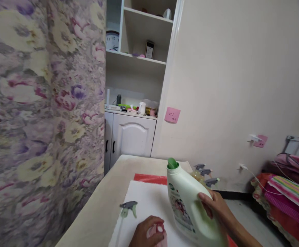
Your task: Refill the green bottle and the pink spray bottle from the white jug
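My right hand point(215, 207) grips a large white-green jug point(187, 202) with a green spout, tilted over a white cloth point(146, 206) on the table. My left hand point(146, 233) is closed around a small pink bottle point(157, 230) with a white open neck, low at the frame's bottom edge. A loose grey spray-trigger head point(128, 207) with its tube lies on the cloth, left of the jug.
Three spray bottles point(205, 175) stand behind the jug at the table's far edge point(139, 158). A flowered curtain point(41, 113) hangs at left. A white cabinet with shelves point(134, 133) is behind; bedding point(288, 195) lies at right.
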Action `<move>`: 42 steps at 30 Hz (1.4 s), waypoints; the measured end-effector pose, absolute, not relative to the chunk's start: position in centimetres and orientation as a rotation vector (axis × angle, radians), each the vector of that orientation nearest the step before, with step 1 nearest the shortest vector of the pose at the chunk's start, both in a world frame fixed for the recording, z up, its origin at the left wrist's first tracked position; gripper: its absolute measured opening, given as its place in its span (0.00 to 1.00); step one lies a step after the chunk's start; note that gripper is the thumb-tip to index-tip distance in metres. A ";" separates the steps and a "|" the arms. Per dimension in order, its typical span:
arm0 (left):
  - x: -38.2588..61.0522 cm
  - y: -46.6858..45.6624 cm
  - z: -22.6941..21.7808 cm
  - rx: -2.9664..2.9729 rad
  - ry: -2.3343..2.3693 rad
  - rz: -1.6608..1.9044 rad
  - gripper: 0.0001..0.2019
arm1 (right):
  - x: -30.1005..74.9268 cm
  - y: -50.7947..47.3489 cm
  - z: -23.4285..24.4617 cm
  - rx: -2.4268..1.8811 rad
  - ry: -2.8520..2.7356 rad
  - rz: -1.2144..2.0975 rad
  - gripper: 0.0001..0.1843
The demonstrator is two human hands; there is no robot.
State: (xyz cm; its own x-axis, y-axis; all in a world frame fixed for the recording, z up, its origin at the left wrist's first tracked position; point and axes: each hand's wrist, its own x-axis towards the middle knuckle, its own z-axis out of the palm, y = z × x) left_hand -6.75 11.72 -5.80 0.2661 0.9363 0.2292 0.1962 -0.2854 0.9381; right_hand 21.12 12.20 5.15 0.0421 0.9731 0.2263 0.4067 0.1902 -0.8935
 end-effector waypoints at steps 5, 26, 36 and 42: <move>-6.4 11.2 -5.3 1.654 1.001 1.139 0.11 | 24.2 9.0 6.0 -1.587 -1.808 0.884 0.33; -5.3 10.0 -4.4 1.552 0.959 1.138 0.12 | 26.2 6.5 5.8 -1.778 -2.374 0.551 0.25; -5.4 10.2 -5.4 1.592 0.914 1.152 0.10 | 24.5 6.2 7.6 -1.875 -2.424 0.412 0.20; -5.3 10.3 -5.5 1.576 0.895 1.156 0.10 | 24.2 6.1 8.2 -1.889 -2.487 0.314 0.23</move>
